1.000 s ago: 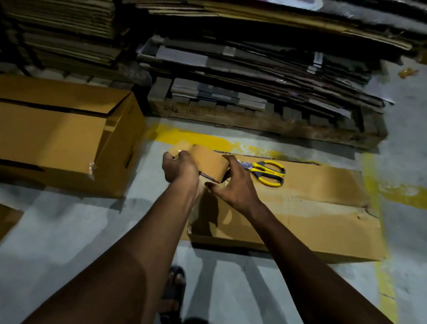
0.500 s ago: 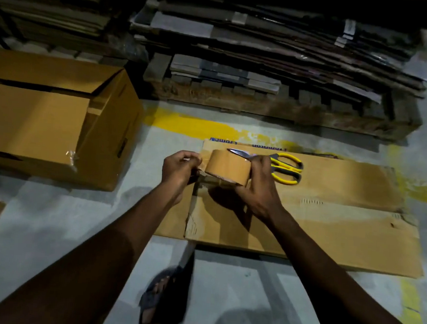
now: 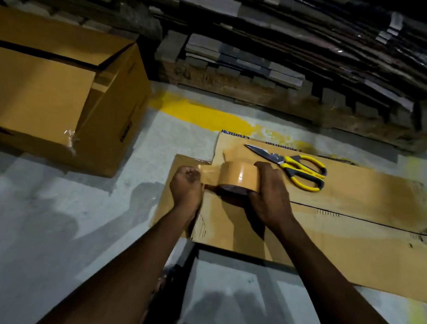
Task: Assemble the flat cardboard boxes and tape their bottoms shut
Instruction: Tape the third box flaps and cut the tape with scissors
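A roll of brown packing tape (image 3: pixel 239 175) is held just above a flat cardboard box (image 3: pixel 355 224) lying on the floor. My right hand (image 3: pixel 271 192) grips the roll from its right side. My left hand (image 3: pixel 186 185) pinches the loose tape end, and a short strip stretches between that hand and the roll. An assembled cardboard box (image 3: pixel 59 93) stands to the left on the floor, with clear tape at one corner.
Yellow-handled scissors (image 3: pixel 298 169) lie on the flat cardboard just behind the roll. A wooden pallet (image 3: pixel 288 104) stacked with flat cardboard sheets runs along the back. Yellow paint lines mark the grey concrete floor. My sandalled foot shows below, between my arms.
My left hand has pulled the tape end a little away from the roll, so a short strip now shows. Both hands and the roll have sunk closer to the flat cardboard.
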`<control>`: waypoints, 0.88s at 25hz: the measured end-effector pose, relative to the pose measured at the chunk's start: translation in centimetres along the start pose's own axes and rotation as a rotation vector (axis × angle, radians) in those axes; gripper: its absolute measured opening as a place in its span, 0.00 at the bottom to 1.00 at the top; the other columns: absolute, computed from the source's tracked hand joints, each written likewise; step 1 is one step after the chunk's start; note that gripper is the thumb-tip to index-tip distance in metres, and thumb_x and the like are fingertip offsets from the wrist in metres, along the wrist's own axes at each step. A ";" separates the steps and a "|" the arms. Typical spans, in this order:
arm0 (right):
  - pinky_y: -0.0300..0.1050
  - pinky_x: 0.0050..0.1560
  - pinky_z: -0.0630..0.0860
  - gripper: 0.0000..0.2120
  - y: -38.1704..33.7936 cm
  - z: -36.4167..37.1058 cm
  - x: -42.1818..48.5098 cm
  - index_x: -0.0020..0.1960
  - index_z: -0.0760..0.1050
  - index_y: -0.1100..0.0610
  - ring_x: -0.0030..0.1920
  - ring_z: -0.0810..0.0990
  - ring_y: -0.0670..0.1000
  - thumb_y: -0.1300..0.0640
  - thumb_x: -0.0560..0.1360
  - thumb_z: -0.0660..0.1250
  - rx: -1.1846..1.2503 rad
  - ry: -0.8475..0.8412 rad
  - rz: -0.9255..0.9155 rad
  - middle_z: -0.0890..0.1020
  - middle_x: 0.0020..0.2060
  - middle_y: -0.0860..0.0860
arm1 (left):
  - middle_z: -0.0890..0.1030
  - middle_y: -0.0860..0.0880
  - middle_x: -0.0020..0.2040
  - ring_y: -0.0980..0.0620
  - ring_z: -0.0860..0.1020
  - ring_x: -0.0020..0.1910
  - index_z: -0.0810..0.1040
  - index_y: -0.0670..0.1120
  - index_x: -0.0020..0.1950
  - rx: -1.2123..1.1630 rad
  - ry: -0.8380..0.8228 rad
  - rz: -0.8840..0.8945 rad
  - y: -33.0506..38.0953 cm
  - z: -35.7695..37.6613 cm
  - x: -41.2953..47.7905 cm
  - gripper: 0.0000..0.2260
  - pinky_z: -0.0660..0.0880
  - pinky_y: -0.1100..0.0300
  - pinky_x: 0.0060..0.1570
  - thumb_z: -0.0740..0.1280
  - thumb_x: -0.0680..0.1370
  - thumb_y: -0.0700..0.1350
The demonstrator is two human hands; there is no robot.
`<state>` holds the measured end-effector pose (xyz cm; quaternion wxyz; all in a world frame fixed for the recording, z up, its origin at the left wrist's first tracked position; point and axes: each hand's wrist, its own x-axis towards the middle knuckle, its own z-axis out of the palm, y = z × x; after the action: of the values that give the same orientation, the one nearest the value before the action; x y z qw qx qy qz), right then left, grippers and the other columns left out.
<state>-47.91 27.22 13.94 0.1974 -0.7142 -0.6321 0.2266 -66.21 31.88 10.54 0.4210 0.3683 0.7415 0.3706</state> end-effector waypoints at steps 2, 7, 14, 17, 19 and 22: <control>0.54 0.53 0.70 0.28 0.5 -0.5 0.7 0.68 0.69 0.53 0.60 0.70 0.59 0.51 0.72 0.75 -0.045 0.074 -0.067 0.74 0.60 0.56 | 0.81 0.44 0.47 0.43 0.81 0.46 0.78 0.45 0.49 -0.051 0.024 -0.069 -0.4 -0.2 0.9 0.04 0.81 0.46 0.46 0.64 0.80 0.44; 0.47 0.51 0.67 0.31 -0.1 -0.5 0.8 0.71 0.68 0.49 0.60 0.68 0.53 0.47 0.72 0.75 0.023 0.024 -0.089 0.72 0.58 0.53 | 0.77 0.47 0.46 0.45 0.80 0.46 0.74 0.47 0.49 -0.039 -0.012 -0.084 -1.0 -0.4 1.1 0.03 0.82 0.45 0.43 0.62 0.81 0.45; 0.52 0.53 0.64 0.33 -0.2 -0.5 1.2 0.74 0.64 0.40 0.57 0.68 0.55 0.50 0.73 0.74 -0.215 0.061 -0.150 0.72 0.54 0.52 | 0.81 0.42 0.47 0.44 0.80 0.46 0.77 0.43 0.49 0.097 -0.056 -0.115 -2.4 0.0 2.0 0.07 0.79 0.47 0.49 0.63 0.80 0.45; 0.52 0.54 0.63 0.33 -0.2 -0.7 1.1 0.74 0.64 0.40 0.58 0.68 0.56 0.47 0.73 0.73 -0.212 0.041 -0.147 0.72 0.55 0.53 | 0.80 0.43 0.48 0.45 0.78 0.47 0.78 0.41 0.51 0.164 -0.088 -0.064 -2.9 0.1 1.8 0.09 0.77 0.53 0.48 0.62 0.81 0.45; 0.53 0.54 0.64 0.32 -0.2 -0.7 1.1 0.74 0.65 0.42 0.58 0.68 0.56 0.48 0.74 0.73 -0.212 0.038 -0.154 0.72 0.55 0.53 | 0.80 0.44 0.48 0.46 0.78 0.47 0.78 0.41 0.52 0.220 -0.115 -0.045 -2.8 0.5 1.7 0.09 0.74 0.56 0.45 0.61 0.81 0.45; 0.55 0.55 0.65 0.31 -0.2 -0.7 0.9 0.74 0.64 0.42 0.59 0.69 0.57 0.47 0.74 0.71 -0.232 0.028 -0.158 0.72 0.55 0.54 | 0.81 0.44 0.50 0.45 0.78 0.48 0.78 0.44 0.52 0.369 -0.229 -0.026 -2.7 0.9 1.5 0.09 0.72 0.57 0.44 0.61 0.81 0.47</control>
<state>-47.54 28.17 14.53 0.1393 -0.6833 -0.7056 0.1256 -66.56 32.17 7.38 0.4327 0.4691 0.7488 0.1790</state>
